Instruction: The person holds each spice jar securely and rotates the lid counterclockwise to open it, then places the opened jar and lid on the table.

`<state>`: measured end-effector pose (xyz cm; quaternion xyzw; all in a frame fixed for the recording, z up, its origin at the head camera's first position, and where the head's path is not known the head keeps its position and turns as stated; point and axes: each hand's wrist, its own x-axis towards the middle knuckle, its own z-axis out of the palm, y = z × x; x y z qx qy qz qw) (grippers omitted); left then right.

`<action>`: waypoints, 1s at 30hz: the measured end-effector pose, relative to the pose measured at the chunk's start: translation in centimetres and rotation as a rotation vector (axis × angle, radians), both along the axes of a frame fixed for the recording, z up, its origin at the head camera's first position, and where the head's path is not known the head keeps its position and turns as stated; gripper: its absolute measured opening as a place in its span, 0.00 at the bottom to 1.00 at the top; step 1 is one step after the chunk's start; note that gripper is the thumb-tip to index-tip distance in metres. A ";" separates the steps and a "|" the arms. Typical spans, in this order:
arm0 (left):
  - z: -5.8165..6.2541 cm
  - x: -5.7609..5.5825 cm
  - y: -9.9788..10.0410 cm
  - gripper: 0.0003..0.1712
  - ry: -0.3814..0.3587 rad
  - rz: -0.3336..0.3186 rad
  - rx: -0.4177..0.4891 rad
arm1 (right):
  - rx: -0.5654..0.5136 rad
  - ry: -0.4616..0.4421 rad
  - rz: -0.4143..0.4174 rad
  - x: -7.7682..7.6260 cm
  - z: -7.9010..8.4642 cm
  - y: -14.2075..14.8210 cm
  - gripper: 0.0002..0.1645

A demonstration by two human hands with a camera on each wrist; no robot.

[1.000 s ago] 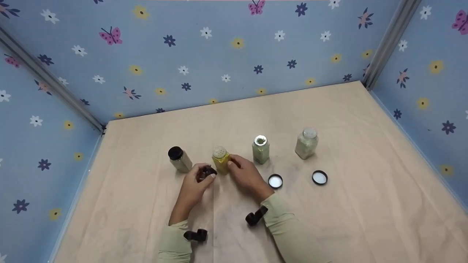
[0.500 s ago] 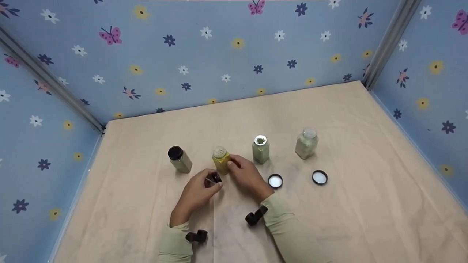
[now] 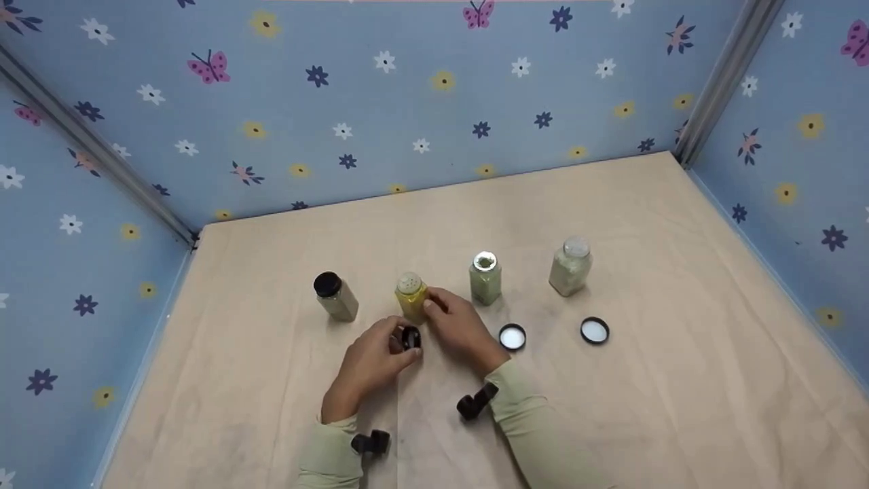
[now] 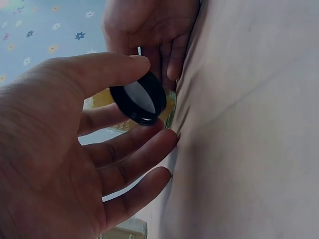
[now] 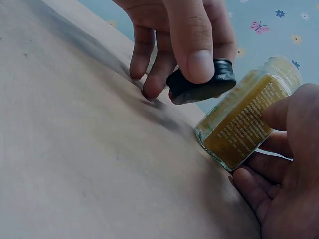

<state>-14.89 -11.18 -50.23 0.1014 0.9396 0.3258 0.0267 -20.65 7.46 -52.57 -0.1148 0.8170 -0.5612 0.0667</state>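
Between thumb and fingers my left hand [image 3: 375, 356] pinches a black lid [image 4: 139, 99], tilted so that its pale inner face shows in the left wrist view. It is held low over the cloth, just in front of a glass spice jar [image 5: 244, 117] of yellow powder. That jar stands upright with its perforated shaker top [image 3: 410, 283] uncovered. My right hand [image 3: 461, 329] grips the jar from its right side, thumb on the near face and fingers behind, as the right wrist view shows.
Left of the yellow jar stands a black-capped jar [image 3: 337, 302]. To its right are a green-filled jar [image 3: 485, 282] and a pale green jar [image 3: 570, 272], both without caps. Two black lids, one nearer [image 3: 512, 337] and one farther right [image 3: 595, 331], lie with white insides up on the beige cloth [image 3: 679, 407].
My left hand has moved right and toward me with the lid, from beside the black-capped jar to in front of the yellow one. The lid has turned in its fingers. My right hand stays put.
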 end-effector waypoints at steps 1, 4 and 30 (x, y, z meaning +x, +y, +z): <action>0.0 0.0 0.1 0.23 0.009 -0.006 -0.015 | 0.003 -0.002 0.000 0.0 0.0 0.0 0.25; 0.0 0.2 0.2 0.25 0.027 -0.013 -0.057 | 0.005 -0.005 0.000 0.0 -0.1 0.0 0.25; -0.4 0.7 0.7 0.29 0.137 -0.077 -0.192 | -0.017 -0.006 -0.003 0.0 0.0 0.0 0.24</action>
